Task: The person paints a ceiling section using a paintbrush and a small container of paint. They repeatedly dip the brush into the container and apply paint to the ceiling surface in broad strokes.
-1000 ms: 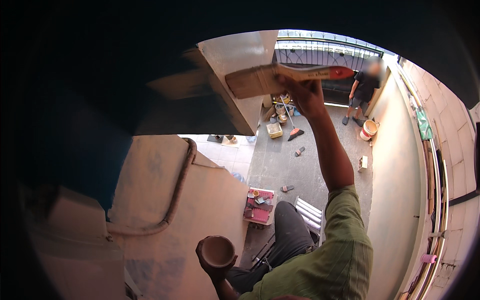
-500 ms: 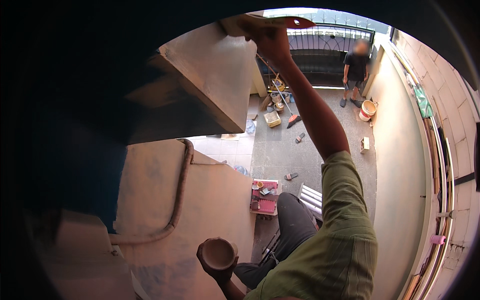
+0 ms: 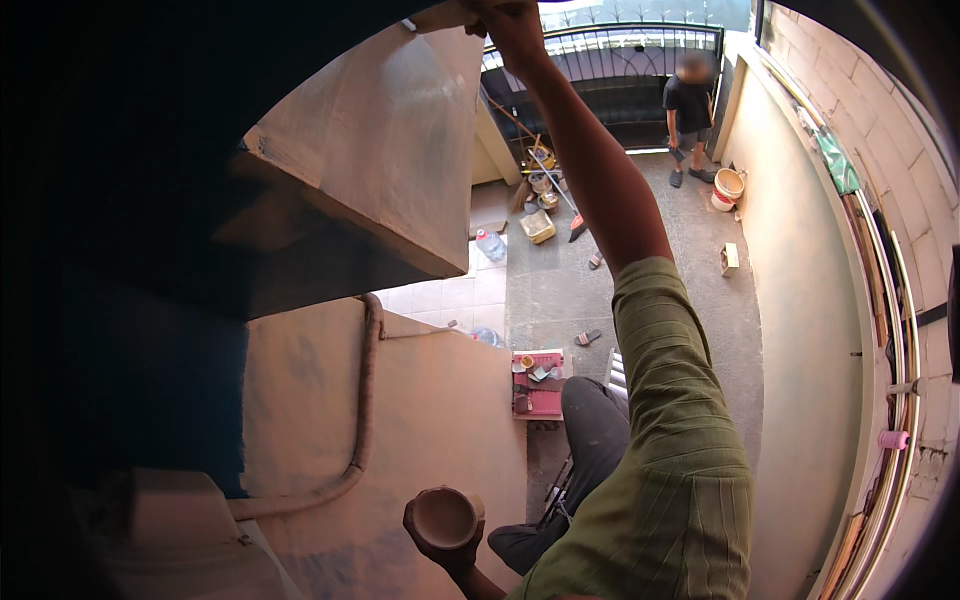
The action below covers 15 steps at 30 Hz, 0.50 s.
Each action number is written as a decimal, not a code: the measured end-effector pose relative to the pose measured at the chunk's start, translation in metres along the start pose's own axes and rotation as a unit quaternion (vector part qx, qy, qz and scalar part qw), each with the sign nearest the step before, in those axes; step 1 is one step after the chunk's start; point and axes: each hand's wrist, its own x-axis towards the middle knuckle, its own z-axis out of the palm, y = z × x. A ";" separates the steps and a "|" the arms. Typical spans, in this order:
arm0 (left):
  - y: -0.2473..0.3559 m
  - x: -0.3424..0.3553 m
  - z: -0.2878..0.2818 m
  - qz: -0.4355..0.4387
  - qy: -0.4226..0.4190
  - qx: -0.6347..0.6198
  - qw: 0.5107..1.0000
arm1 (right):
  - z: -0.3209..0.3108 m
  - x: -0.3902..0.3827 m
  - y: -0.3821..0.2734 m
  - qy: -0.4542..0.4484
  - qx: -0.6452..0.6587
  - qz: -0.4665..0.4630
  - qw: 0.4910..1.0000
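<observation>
My left hand (image 3: pixel 462 556) is wrapped round a small round cup (image 3: pixel 446 517) with pale brown contents, low in front of the wall (image 3: pixel 430 420). My right arm is stretched far up, and my right hand (image 3: pixel 515 38) is closed at the top edge of the view. It grips what looks like a paintbrush (image 3: pixel 440 15), held against the upper part of a jutting concrete ledge (image 3: pixel 380 130). Most of the brush is cut off by the dark rim of the picture. Streaky brownish patches cover the ledge and the wall.
A curved pipe (image 3: pixel 368 400) runs along the wall. Far below are a pink tray with small items (image 3: pixel 540 385), sandals (image 3: pixel 588 338), a broom (image 3: pixel 577 228) and buckets (image 3: pixel 728 188). Another person (image 3: pixel 690 115) stands by the gate (image 3: pixel 620 60). Long poles (image 3: pixel 893 300) line the right wall.
The view has shifted, and my right hand with the brush sits higher and further left, partly out of the picture. The brush's red handle end no longer shows. My left hand still holds the cup.
</observation>
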 end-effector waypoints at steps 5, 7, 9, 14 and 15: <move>-0.001 0.001 -0.002 0.008 0.005 -0.001 1.000 | 0.015 0.018 -0.012 0.037 -0.149 -0.060 0.986; -0.001 0.009 0.002 0.018 -0.009 -0.008 1.000 | 0.015 0.025 -0.022 0.062 -0.170 -0.132 0.975; 0.000 0.003 -0.002 0.011 0.000 -0.003 1.000 | 0.044 -0.008 -0.047 0.025 -0.191 -0.149 0.970; 0.004 -0.008 -0.002 0.003 0.011 -0.011 1.000 | 0.057 -0.167 -0.174 -0.146 0.094 -0.055 0.983; 0.002 -0.005 -0.001 0.008 0.005 -0.014 1.000 | 0.044 -0.177 -0.184 -0.177 0.105 -0.074 0.976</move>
